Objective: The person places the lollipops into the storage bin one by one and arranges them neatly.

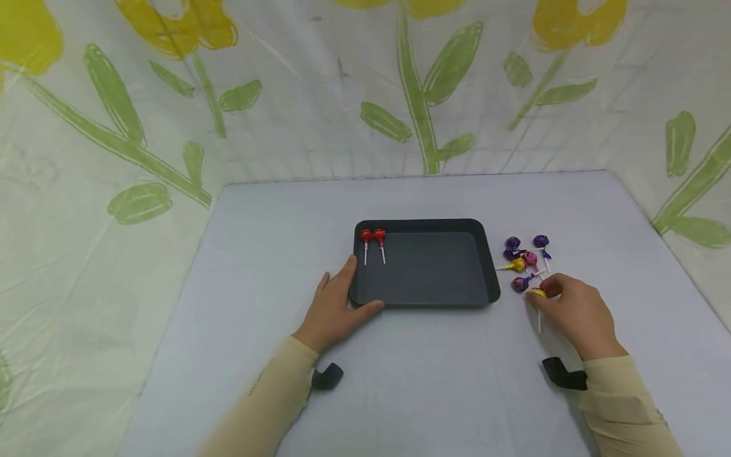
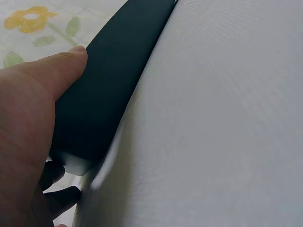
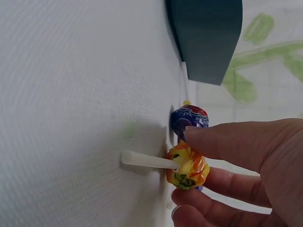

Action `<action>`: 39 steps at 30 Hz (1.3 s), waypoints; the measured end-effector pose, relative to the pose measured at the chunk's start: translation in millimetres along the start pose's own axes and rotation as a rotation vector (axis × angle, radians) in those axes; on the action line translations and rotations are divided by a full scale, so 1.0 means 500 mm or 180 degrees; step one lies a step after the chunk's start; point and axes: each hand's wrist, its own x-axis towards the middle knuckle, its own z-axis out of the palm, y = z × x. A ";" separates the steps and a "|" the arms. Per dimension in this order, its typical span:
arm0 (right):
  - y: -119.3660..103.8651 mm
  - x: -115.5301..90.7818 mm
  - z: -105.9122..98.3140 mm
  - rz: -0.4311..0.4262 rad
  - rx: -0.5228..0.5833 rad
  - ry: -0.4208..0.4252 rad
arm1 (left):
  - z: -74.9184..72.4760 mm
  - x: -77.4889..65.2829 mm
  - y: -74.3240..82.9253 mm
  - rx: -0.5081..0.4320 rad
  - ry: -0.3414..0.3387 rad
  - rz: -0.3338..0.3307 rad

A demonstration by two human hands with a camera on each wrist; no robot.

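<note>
My right hand (image 1: 579, 311) pinches a yellow-wrapped lollipop (image 3: 188, 165) between thumb and fingers, its white stick toward me in the head view. Just beyond it lies a blue-and-red lollipop (image 3: 189, 118), overlapped by the thumb in the right wrist view. My left hand (image 1: 334, 308) rests against the near left corner of a dark grey tray (image 1: 425, 303), thumb laid along the front wall (image 2: 102, 85) and index finger along the left side. Two red lollipops (image 1: 366, 236) (image 1: 379, 235) lie side by side in the tray's far left corner, sticks toward me.
Right of the tray are several loose lollipops: purple ones (image 1: 540, 241), a pink one (image 1: 530, 258) and a yellow one (image 1: 518, 264) with its stick toward the tray. A white cloth (image 1: 274, 254) covers the table. A flower-patterned curtain (image 1: 308, 95) hangs behind.
</note>
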 end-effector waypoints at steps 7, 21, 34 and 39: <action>-0.003 0.000 0.000 0.0084 -0.0037 -0.0102 | 0.000 -0.001 0.002 0.0024 0.0014 0.0017; -0.004 0.002 0.004 0.0129 -0.0104 -0.0102 | -0.001 -0.002 0.001 -0.0026 0.0019 0.0020; -0.023 0.002 -0.002 0.0098 -0.0060 0.0091 | -0.003 -0.002 0.000 -0.0028 0.0017 0.0046; -0.040 0.002 -0.006 0.0024 -0.0026 0.0135 | -0.002 -0.003 -0.001 -0.0035 0.0015 0.0050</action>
